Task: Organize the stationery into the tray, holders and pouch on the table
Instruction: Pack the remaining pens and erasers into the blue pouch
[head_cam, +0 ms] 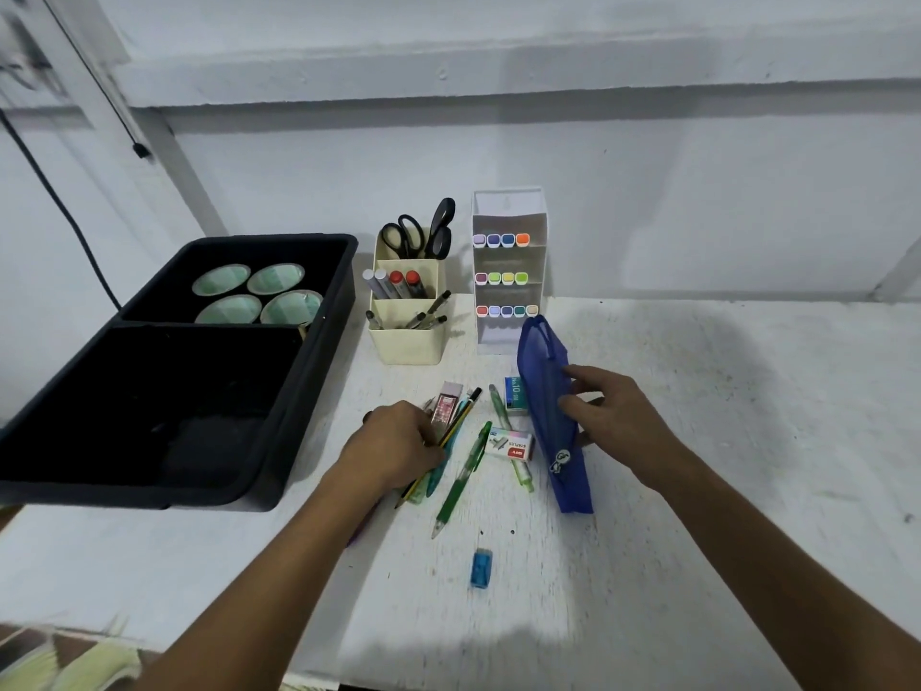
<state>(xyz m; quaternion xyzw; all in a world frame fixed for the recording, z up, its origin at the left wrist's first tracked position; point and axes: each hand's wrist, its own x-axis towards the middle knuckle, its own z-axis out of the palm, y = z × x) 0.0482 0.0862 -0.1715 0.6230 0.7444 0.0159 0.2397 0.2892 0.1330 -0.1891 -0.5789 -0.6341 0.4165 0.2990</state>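
My left hand (398, 443) grips a bundle of pencils and pens (456, 421) lying on the white table. My right hand (605, 416) holds the blue zip pouch (545, 391) tilted up on its edge. Loose between the hands lie a green pen (461, 478), a lighter green pen (503, 416), a staples box (511, 443) and a teal No.10 staples box (514, 391). A small blue sharpener (481, 568) lies nearer to me. The black tray (299, 391) stands at the left and the cream holder (408, 336) behind the pile.
The tray's back compartment holds several tape rolls (249, 294). Scissors (423, 231), markers and pens stand in the cream holder. A white tiered rack (508, 271) with coloured markers stands against the wall. The table's front edge runs just below my forearms.
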